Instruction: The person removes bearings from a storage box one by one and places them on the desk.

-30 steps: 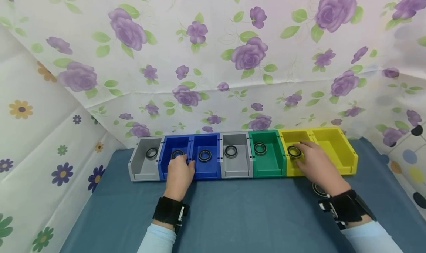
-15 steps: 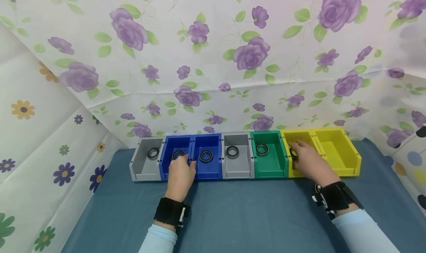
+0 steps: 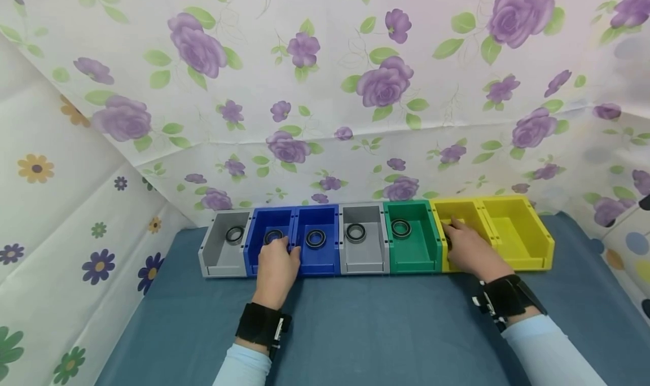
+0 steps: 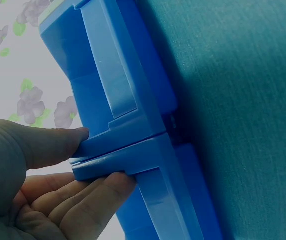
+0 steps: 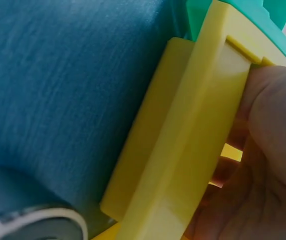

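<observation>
In the head view my left hand [image 3: 276, 267] reaches over the front of two blue bins. The left wrist view shows its thumb and fingers pinching the paired side walls [image 4: 117, 152] where those bins meet. A ball bearing [image 3: 273, 236] lies in the left blue bin, partly behind that hand. My right hand [image 3: 469, 248] is inside the left yellow bin [image 3: 454, 206], over another ball bearing of which only a dark edge shows. In the right wrist view the bin's front wall [image 5: 183, 150] hides its fingertips, so I cannot see whether they hold the bearing.
Single bearings lie in the left grey bin [image 3: 212, 253], right blue bin [image 3: 327, 262], middle grey bin [image 3: 373, 256] and green bin [image 3: 421, 250]. The right yellow bin [image 3: 513, 233] adjoins. A pale-rimmed ring [image 5: 57, 212] sits on the blue cloth [image 3: 376, 329] near my right wrist.
My right hand has shifted slightly left over the bearing in the yellow bin, covering most of it. The right wrist now hides the ring on the cloth. My left hand has stayed put.
</observation>
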A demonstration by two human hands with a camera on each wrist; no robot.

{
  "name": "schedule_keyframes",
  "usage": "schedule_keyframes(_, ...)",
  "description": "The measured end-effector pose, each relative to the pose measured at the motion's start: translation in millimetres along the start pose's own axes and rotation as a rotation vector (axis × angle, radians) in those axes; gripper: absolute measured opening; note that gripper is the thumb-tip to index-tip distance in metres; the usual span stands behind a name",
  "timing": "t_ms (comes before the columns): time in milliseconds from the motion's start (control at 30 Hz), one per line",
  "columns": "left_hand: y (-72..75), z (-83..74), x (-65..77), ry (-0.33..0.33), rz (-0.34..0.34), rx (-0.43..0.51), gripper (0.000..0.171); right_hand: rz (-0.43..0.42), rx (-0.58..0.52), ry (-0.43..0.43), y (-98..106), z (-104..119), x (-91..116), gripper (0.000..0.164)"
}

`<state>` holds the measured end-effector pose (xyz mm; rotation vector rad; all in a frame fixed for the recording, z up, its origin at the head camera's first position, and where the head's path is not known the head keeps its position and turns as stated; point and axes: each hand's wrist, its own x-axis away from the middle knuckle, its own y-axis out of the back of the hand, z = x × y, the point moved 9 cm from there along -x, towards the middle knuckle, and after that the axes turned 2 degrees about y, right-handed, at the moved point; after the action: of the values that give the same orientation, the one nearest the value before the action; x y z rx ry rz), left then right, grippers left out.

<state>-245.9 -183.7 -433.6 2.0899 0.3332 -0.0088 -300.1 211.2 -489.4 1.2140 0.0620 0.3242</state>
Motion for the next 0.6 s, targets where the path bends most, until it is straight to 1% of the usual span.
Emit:
schedule_keyframes(133, -0.2, -0.3, -0.4, 0.004, 0.003, 0.002, 0.039, -0.005, -0.006, -0.012, -1.0, -2.3, -0.9, 0.057)
schedule_keyframes(333, -0.7, 0.3, -0.5, 0.008, 0.005, 0.004, 0.039, -0.050, 0.014, -0.010, 2.8, -2.5, -1.5, 0.047)
schedule_keyframes(467, -1.4, 1.2, -0.6, 0.015, 0.011, 0.005, 0.039, -0.092, 0.057, 0.018, 7.9, 0.5, -0.5, 0.038)
schedule_keyframes(600, -1.7, 1.7, -0.8, 0.025, 0.020, 0.004, 0.040, -0.105, 0.057, 0.019, 11.9, 3.6, 2.1, 0.023)
